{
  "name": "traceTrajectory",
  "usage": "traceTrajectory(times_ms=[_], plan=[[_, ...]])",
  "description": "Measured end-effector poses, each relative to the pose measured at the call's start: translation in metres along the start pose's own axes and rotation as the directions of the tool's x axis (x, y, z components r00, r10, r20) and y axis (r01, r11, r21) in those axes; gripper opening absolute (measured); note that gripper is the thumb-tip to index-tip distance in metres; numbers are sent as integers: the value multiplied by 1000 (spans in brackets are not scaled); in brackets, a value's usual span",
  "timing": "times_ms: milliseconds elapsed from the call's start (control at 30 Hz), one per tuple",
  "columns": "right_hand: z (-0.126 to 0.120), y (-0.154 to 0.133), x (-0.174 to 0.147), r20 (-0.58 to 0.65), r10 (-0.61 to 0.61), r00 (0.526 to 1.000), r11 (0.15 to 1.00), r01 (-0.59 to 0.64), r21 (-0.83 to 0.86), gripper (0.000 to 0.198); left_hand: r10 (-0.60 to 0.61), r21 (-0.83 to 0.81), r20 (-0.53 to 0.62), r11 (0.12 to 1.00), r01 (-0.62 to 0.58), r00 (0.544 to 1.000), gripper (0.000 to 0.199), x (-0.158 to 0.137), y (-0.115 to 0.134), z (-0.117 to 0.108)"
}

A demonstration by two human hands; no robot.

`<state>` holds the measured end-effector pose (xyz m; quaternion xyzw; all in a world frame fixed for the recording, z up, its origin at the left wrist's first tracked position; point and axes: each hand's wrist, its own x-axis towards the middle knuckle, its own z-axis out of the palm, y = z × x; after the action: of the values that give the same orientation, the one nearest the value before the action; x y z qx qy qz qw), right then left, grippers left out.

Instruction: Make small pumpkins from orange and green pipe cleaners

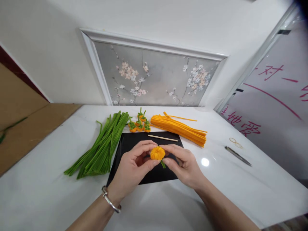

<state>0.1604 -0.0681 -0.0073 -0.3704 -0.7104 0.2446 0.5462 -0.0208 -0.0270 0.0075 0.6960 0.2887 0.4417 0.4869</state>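
Note:
Between my two hands, above a black mat (151, 176), is a small orange pipe-cleaner pumpkin (157, 153) with a green strip sticking out at its lower right. My left hand (133, 166) pinches its left side between thumb and fingers. From the right, my right hand (184, 165) grips it the same way, its thumb by the green strip. The pumpkin's ribbed orange face is turned toward me; its underside is hidden. A thin wooden stick (163, 138) lies on the mat just beyond my fingers.
Green pipe cleaners (103, 150) lie in a bundle at left, orange pipe cleaners (179, 128) at back right. Several finished small pumpkins (140, 125) stand between them. Scissors (238, 155) rest on the white table (216, 199) at right. A framed flower picture (156, 77) is behind.

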Motion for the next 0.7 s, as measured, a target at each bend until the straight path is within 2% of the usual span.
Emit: traceTrajectory(times_ms=[67,200,333,433,600,700], plan=[[0,-1,-1,14,-3,1000,1000,3,-1,35,19,12,-1,1000,-19,1000,22,-1,1,0],[4,1,-1,-70,-1,998,1000,1,-2,25,36,16,24,999,-36,999,24,-3,0,2],[6,4,-1,-91,-19,996,1000,19,2,23,42,1,21,999,-42,999,28,-4,-1,5],[5,5,-2,-79,46,996,998,-43,34,25,34,-29,24,999,-34,999,31,-3,0,6],[4,11,-6,-37,164,986,969,-154,196,39,-45,-175,17,983,48,999,37,-3,4,8],[3,13,-6,-17,143,990,978,-139,152,36,-101,-259,48,960,110,994,42,-3,5,9]])
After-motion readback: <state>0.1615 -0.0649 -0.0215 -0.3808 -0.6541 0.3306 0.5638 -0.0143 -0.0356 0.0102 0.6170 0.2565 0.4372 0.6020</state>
